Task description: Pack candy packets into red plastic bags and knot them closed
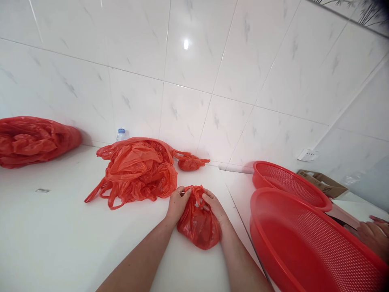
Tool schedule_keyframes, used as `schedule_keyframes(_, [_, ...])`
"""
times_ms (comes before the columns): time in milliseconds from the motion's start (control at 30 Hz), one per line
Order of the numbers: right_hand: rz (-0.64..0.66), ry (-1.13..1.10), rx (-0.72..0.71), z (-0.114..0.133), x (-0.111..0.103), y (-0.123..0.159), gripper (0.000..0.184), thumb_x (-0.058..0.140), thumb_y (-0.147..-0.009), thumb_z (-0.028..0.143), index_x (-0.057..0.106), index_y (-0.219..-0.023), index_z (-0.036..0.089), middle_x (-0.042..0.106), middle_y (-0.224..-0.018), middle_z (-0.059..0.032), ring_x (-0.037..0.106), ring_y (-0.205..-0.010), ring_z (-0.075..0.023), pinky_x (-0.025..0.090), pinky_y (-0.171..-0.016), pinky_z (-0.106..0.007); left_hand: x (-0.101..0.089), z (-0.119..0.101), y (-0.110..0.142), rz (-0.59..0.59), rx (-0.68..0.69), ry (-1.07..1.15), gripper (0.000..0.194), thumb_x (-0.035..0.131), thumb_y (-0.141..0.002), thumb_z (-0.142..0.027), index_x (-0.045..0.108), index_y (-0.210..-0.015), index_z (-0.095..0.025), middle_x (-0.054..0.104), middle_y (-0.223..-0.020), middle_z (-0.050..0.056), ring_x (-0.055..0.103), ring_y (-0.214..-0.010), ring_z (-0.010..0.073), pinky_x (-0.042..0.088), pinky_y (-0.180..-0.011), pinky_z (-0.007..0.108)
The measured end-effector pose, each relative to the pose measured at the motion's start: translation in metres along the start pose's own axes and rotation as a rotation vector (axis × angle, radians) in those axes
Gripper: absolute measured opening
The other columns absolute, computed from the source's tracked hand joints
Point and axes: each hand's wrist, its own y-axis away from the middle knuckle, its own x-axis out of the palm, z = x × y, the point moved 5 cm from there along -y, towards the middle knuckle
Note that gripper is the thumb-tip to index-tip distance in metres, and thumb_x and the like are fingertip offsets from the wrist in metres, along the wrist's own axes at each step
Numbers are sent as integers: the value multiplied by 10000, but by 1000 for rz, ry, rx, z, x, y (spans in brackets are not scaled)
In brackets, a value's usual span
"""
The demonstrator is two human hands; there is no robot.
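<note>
A red plastic bag [199,231] rests on the white table in front of me, its lower part rounded and see-through enough to show a darker shape inside, too unclear to name. My left hand [179,200] pinches the gathered top of this bag between thumb and fingers. On the other side, my right hand [214,205] grips the bag's handle loop, with some fingertips showing through the loop. Just left of my hands lies a loose heap of red plastic bags [136,170]. Behind it, against the wall, sits a small knotted red bag [192,163].
Two red plastic baskets [273,235] stand at the right. A cardboard box [323,184] and another person's hand [372,235] are beyond them. At the far left lies a large red bag bundle [39,140]. A blue-capped bottle [121,134] stands by the tiled wall.
</note>
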Motion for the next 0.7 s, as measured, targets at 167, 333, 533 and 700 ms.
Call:
schedule_keyframes(167, [9,144,30,3,5,2,403,675,-590,293,569,-958,420,694,-905,-17,668,-858,-190,530,-732,-370,-1,2,0,-14,-2,13,278,558,-783,-432,525,-673,-179,557,-635,-24,499,-602,127,390,-553,234])
schedule_keyframes(333, [-45,312,-31,12,8,5,597,710,-559,223,509,-1108,346,664,-912,-10,653,-783,-173,513,-694,-342,5,-3,0,121,-21,185,209,587,-786,-381,580,-805,-173,621,-788,8,569,-745,148,443,-685,261])
schedule_keyframes(533, [-283,722,-169,22,2,9,470,613,-656,243,533,-1118,227,599,-730,24,566,-632,-142,448,-602,-269,16,-1,5,366,-165,570,197,656,-757,-320,535,-738,-166,637,-785,11,591,-695,134,448,-681,267])
schedule_keyframes(700, [-357,892,-212,29,2,14,124,506,-702,234,610,-764,210,653,-749,-4,571,-669,-147,408,-598,-246,20,3,8,414,-202,692,193,689,-736,-270,530,-719,-163,638,-779,7,604,-697,141,449,-692,280])
